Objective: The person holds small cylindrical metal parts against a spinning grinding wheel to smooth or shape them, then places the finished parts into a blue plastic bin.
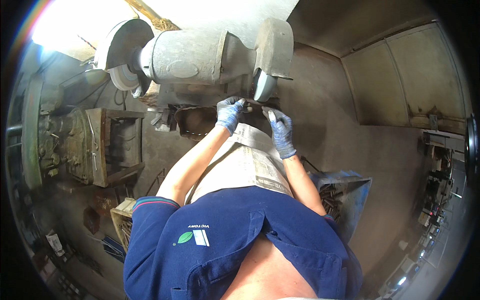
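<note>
My left hand (230, 113), in a blue-and-grey knit glove, is closed with its fingertips pinching one end of a thin, dark metal piece (256, 103). The fingers of my right hand (280, 131), gloved alike, are closed at the other end of this piece. Its full shape is too small and dark to make out. Just above it is the pale grinding wheel (265, 86) on the right of a grey bench grinder (187, 57). Whether the piece touches the wheel I cannot tell.
The grinder's left wheel (123, 78) is partly exposed under its guard. A crate of dark metal parts (331, 197) stands by my right side, another box (121, 225) at my left. Greenish machinery (70, 147) fills the left; metal panels (405, 80) stand far right. Printed sacking (240, 170) covers my lap.
</note>
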{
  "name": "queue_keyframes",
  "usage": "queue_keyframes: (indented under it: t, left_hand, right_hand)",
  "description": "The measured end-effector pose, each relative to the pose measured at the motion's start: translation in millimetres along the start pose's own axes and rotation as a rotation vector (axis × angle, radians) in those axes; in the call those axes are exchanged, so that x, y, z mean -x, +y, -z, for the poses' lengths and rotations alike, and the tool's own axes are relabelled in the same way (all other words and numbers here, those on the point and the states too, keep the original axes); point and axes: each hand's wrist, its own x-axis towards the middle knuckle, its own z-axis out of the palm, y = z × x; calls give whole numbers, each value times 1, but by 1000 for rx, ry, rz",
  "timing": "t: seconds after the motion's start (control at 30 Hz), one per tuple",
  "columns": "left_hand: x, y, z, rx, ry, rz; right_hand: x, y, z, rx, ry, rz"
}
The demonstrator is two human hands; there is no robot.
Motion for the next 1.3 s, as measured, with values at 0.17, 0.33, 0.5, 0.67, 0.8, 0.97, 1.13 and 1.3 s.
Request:
queue_keyframes:
  t: [0.17, 0.33, 0.5, 0.67, 0.8, 0.97, 1.13, 1.3]
  left_hand:
    - [-3, 10, 23, -5, 13, -20]
    - [-2, 12, 34, -19, 17, -86]
    - [31, 29, 38, 5, -167, -122]
    - [70, 36, 41, -108, -284, -239]
    - [89, 48, 39, -213, -332, -288]
    - [104, 55, 34, -213, -380, -305]
    - [105, 67, 19, -55, -406, -100]
    - [101, 66, 9, -209, -335, -164]
  right_hand:
    - [0, 2, -23, -94, -36, -23]
    - [0, 2, -33, -208, -95, -22]
    - [20, -17, -28, 17, -189, 194]
    - [54, -58, -14, 465, -259, 487]
    - [68, -85, -15, 475, -234, 571]
    - [79, -100, -12, 621, -213, 675]
    - [83, -104, -12, 631, -249, 693]
    - [76, -105, -10, 650, -238, 750]
